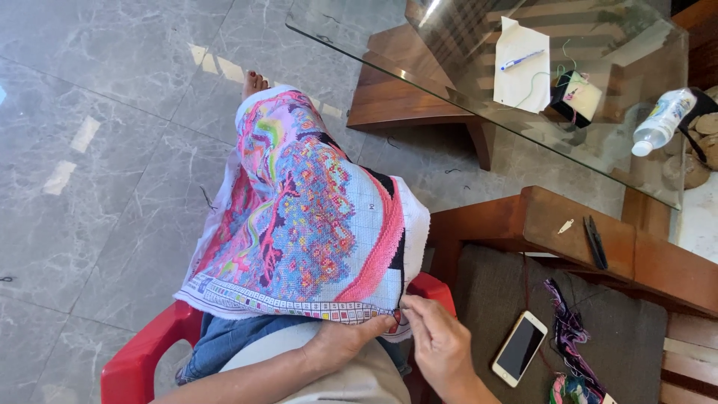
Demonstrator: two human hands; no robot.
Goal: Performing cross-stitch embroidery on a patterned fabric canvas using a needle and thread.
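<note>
- Head view, far left: your red plastic chair (142, 355) shows its arm and seat edge over the grey marble floor (97, 150).
- Next comes the cross-stitch cloth (299, 217), draped over your raised knee and spilling down both sides. You can judge it light, soft and floppy, with no stiffness of its own, so it will slide off the knee unless pinned. The stitched middle is thicker and grippier than the bare white margin. Take hold along the lower hem, where a strip of small coloured squares runs as a printed key.
- Your left hand (340, 343) lies under that hem, thumb and fingers pinched together on the cloth's lower right corner.
- Your right hand (437, 344) sits just beside it, fingertips closed on the same corner; whether it holds a needle you cannot tell.
- Right of the hands, a white phone (520, 349) lies face up on the dark seat cushion (621, 337), near a bundle of mixed floss (570, 337).
- On the wooden armrest (583, 232) rests a slim dark tool, too small to identify.
- Further right and up, the glass table (598, 150) carries a white paper sheet (522, 67) with a blue pen (521, 60), a small dark box (576, 97) trailing green thread, and a clear plastic bottle (660, 120) lying on its side with a pale label band and white cap.
</note>
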